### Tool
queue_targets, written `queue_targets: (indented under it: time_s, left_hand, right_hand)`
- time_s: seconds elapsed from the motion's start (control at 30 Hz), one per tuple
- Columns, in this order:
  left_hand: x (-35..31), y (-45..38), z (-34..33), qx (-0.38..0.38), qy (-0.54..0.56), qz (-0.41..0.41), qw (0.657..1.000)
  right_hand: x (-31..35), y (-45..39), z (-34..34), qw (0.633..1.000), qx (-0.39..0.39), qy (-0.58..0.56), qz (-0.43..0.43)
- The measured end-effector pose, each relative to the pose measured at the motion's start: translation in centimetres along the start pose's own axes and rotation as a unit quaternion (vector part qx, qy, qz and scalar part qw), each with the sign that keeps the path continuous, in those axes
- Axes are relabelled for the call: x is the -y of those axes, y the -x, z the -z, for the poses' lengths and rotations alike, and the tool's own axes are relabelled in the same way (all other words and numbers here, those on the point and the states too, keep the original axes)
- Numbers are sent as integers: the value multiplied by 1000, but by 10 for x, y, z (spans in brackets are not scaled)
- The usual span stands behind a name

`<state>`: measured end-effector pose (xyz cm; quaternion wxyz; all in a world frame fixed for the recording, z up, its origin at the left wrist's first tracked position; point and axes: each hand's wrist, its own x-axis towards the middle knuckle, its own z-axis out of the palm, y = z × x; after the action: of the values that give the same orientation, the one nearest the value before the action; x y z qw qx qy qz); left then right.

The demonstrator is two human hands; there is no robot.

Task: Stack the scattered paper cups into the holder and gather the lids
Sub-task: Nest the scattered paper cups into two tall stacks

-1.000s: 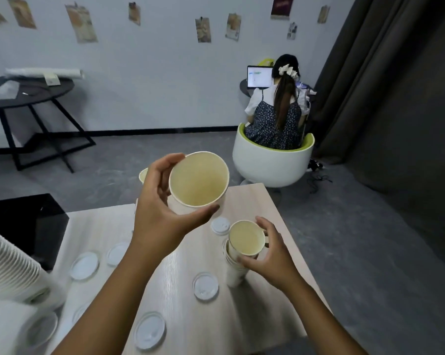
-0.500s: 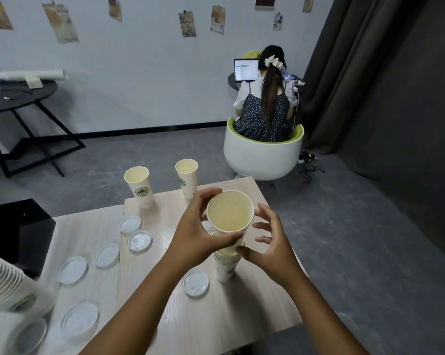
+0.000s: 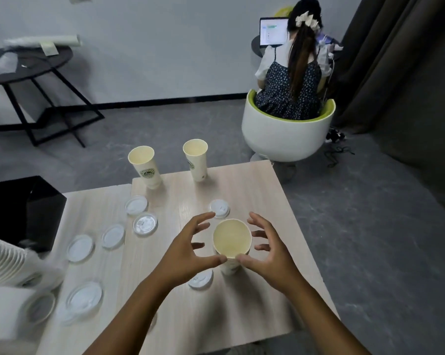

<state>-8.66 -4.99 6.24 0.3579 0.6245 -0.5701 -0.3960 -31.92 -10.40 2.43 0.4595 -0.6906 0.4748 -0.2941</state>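
Left hand point(image 3: 188, 254) and right hand point(image 3: 270, 254) flank the cup stack point(image 3: 232, 242) on the table point(image 3: 262, 196), fingers spread, gripping nothing; thumbs possibly touch its rim.

— Cups point(image 3: 142, 168): white outside, cream within, green round emblem. Lids point(image 3: 144, 223): white.
— Counter point(image 3: 257, 190): pale wood grain. Chair point(image 3: 285, 139): white shell, lime-green lining. Dress point(image 3: 280, 90): dark, white speckles. Curtain point(image 3: 408, 60): dark grey. Floor point(image 3: 370, 226): mottled grey.
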Motion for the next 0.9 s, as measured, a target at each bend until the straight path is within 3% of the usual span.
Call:
queue_targets:
  time_s: [0.37, 0.53, 0.7, 0.9]
  left_hand:
    - [20, -1, -25, -18, 38, 61, 997]
    - [20, 6, -27, -35, 64, 57, 996]
    - [4, 27, -9, -68, 89, 18, 994]
    - [-19, 89, 72, -166, 102, -36, 980]
  right_hand:
    - [-24, -14, -6, 997, 58, -35, -34]
    - [-15, -11, -4, 997, 82, -13, -6]
    - [30, -3, -3, 995, 81, 24, 50]
    - [121, 6, -49, 988, 102, -8, 118]
